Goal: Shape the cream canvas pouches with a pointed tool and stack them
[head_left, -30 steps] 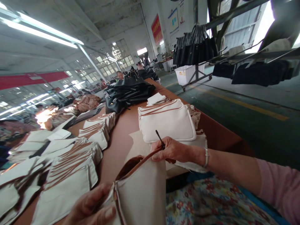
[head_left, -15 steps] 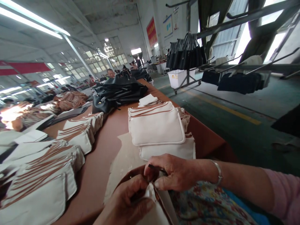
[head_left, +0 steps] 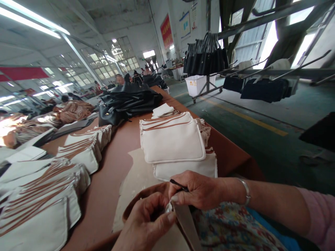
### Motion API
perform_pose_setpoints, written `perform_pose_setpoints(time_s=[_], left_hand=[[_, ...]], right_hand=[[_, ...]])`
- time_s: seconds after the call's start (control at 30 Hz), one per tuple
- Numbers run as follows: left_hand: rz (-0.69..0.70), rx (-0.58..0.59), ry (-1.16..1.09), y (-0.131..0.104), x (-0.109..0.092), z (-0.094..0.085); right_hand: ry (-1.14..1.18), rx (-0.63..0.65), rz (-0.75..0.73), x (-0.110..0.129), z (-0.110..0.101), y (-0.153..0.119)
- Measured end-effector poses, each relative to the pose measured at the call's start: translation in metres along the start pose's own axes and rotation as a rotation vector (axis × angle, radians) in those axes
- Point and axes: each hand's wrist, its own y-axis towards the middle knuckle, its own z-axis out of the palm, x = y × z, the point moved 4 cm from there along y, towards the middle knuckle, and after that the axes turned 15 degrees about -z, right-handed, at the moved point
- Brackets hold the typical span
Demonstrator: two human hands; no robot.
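Note:
Low in the head view, my left hand (head_left: 145, 221) is closed on the edge of a cream pouch (head_left: 167, 240) with brown lining. My right hand (head_left: 200, 191) pinches at the same pouch's top corner, its fingertips almost meeting those of the left. A thin black tool (head_left: 179, 184) sticks out from the right fingers; its kind cannot be made out. Behind the left hand curves a brown strip (head_left: 134, 202). Just beyond the hands lies a stack of finished-looking cream pouches (head_left: 172, 143). The pinched spot is partly covered by fingers.
Rows of cream pouches (head_left: 34, 223) fill the table's left side. Black bags (head_left: 131, 99) are heaped farther back. A beige sheet (head_left: 128, 184) lies on the brown tabletop (head_left: 112, 164). On the right stands a metal rack with hanging black bags (head_left: 206, 61) and a white bin (head_left: 195, 85).
The view has shifted slightly. My right hand has turned a little at the pouch corner, and the black tool now slants down to the right. More of the brown strip shows.

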Motion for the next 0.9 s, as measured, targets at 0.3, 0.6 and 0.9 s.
perform_pose_setpoints(time_s=[0.3,0.6,0.9], left_hand=[[-0.096,0.022,-0.082,0.005,0.011,0.006],[-0.040,-0.158,0.174,0.006,0.006,0.006],[-0.067,-0.065,0.130,0.016,0.010,0.008]], right_hand=[[0.203,-0.041,0.179,-0.016,0.002,-0.007],[0.076,-0.045,0.300,-0.013,0.001,-0.007],[0.122,-0.109,0.391,-0.016,0.002,-0.008]])
